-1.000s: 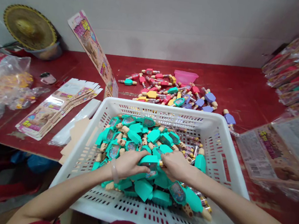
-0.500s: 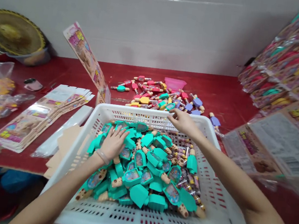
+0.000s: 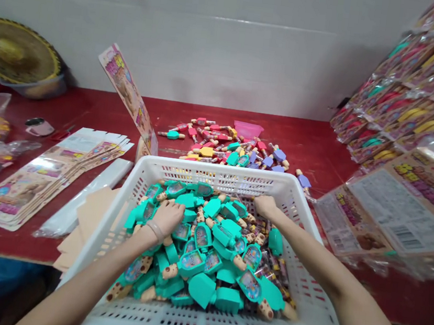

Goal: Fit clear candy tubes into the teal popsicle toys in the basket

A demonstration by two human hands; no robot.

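A white perforated basket [image 3: 216, 171] holds a heap of teal ice-pop-shaped toys [image 3: 201, 287] with spotted tan handles. Small clear tubes with coloured wrappers [image 3: 282, 270] lie along its right side. My left hand [image 3: 169, 215] rests on the left part of the heap, its fingers curled down among teal pieces; what they hold, if anything, is hidden. My right hand [image 3: 266, 206] is inside the basket near the far right corner, fingers closed at the tubes, and its grasp is too small to make out.
Beyond the basket, mixed coloured toys [image 3: 206, 151] and a pink tray [image 3: 248, 129] lie on the red table [image 3: 120, 109]. Flat printed cartons [image 3: 47, 173] are stacked left, near a standing carton [image 3: 132, 97]. Packed boxes [image 3: 409, 107] are piled right.
My right hand has moved from above the basket's far rim down into the basket, and its fingers have closed. My left hand's fingers have curled into the heap. The view has shifted slightly.
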